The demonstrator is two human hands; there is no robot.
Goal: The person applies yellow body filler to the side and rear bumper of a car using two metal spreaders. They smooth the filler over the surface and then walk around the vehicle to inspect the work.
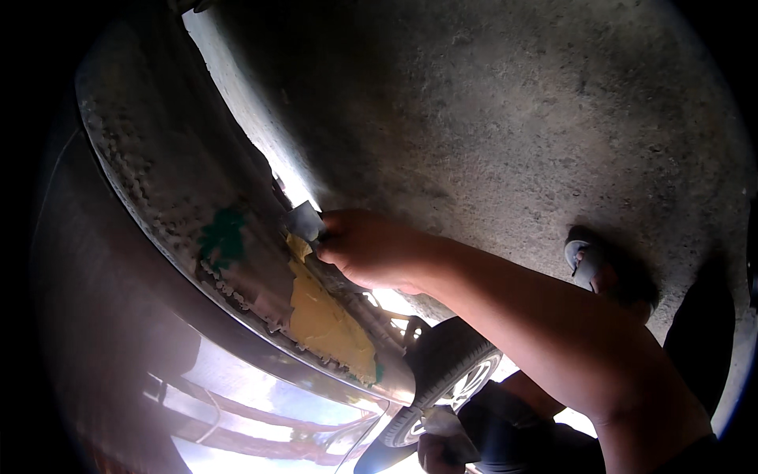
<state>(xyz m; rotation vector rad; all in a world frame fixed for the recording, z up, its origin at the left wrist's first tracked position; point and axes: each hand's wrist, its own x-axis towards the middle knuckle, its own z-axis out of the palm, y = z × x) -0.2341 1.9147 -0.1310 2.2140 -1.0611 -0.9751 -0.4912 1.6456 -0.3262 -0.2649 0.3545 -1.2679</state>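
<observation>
My right hand (359, 246) is closed on a flat grey putty knife (305, 221), reaching in from the lower right. Its blade meets the lower edge of a car body panel (174, 182), at the upper tip of a smeared patch of yellow filler (328, 324). Low in the view, partly cut off by the edge, my left hand (440, 457) grips a flat dark plate (450, 426) with a little yellow on its upper corner. A green patch (222, 235) marks the dull, rough panel left of the filler.
The car's wheel (466, 383) stands just beyond the filler, near my left hand. Glossy bodywork (260, 395) curves along the lower left. Rough concrete floor (489, 110) spreads to the upper right, where a foot in a grey sandal (583, 268) rests.
</observation>
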